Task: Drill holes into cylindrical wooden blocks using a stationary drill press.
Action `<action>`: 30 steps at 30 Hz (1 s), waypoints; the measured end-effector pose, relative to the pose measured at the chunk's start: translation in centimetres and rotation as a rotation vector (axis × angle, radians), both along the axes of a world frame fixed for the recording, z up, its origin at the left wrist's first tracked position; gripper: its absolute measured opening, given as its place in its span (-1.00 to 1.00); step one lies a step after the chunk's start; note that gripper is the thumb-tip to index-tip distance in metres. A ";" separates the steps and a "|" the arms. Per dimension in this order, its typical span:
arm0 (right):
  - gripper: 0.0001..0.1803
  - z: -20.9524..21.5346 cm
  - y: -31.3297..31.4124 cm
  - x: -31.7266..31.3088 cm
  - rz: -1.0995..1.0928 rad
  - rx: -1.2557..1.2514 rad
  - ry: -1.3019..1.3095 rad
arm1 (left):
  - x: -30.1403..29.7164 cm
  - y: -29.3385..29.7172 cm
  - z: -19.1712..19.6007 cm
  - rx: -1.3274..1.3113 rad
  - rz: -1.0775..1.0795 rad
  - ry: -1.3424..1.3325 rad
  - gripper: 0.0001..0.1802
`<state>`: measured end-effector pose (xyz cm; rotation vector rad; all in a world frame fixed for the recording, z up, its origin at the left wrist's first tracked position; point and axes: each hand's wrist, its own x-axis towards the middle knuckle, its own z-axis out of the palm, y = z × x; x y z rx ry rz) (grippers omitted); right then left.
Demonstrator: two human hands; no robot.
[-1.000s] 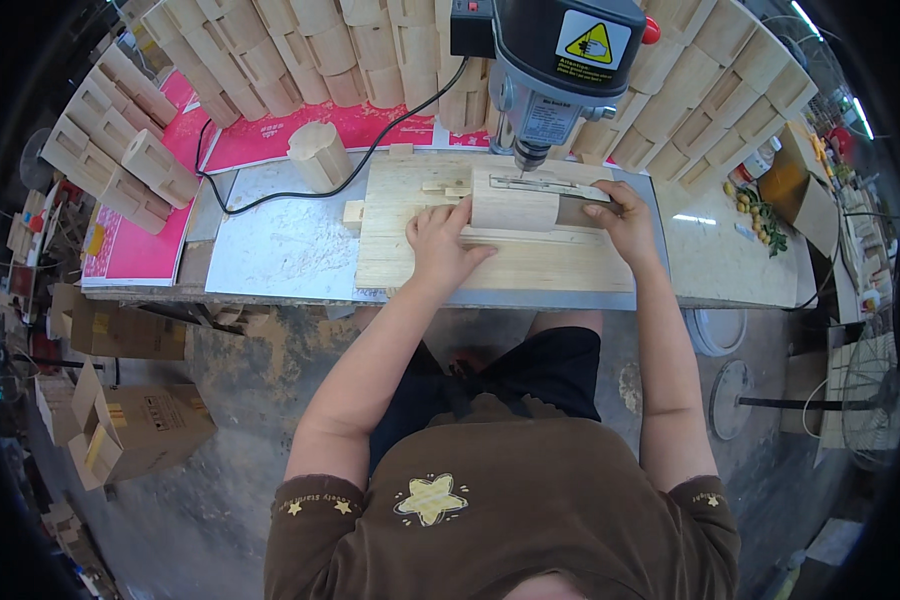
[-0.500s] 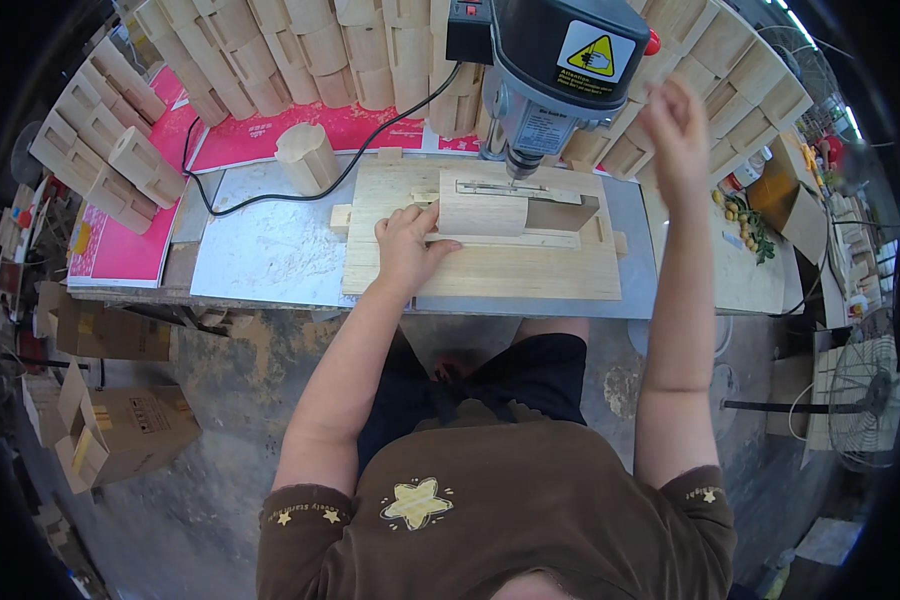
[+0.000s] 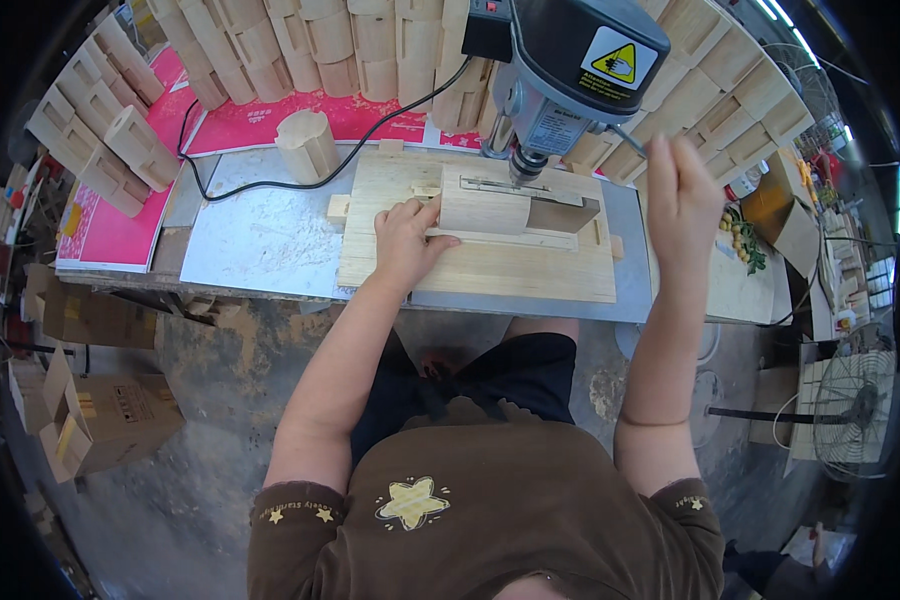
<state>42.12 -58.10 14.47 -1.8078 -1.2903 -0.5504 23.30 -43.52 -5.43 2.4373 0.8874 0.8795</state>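
Observation:
A pale rounded wooden block (image 3: pixel 484 208) lies on a flat wooden board (image 3: pixel 470 270) beneath the drill press (image 3: pixel 580 70). My left hand (image 3: pixel 406 238) grips the block's left end, fingers on top and thumb along its lower front edge. The drill chuck (image 3: pixel 527 165) hangs right over the block's back edge, by a thin metal strip (image 3: pixel 505 188); whether the bit touches wood I cannot tell. To the right of the machine my right hand (image 3: pixel 682 185) is closed around the end of the drill press lever (image 3: pixel 625 137). A darker flat piece (image 3: pixel 562 214) extends from the block's right end.
Stacked grooved wooden blocks (image 3: pixel 370 45) line the back of the table (image 3: pixel 255 235). One block (image 3: pixel 307 147) stands alone at left, beside the black cable (image 3: pixel 345 170). Cardboard boxes (image 3: pixel 120 420) sit on the floor at left; a fan (image 3: pixel 855 410) stands at right.
My right hand has come down and closed on the lever, which has swung downward. My left hand stays on the block. The whole view has shifted slightly.

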 end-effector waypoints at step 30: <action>-0.55 4.0 10.0 11.0 -0.205 -0.149 -0.117 | 3.6 -1.9 -0.3 0.046 -0.016 -0.044 -0.36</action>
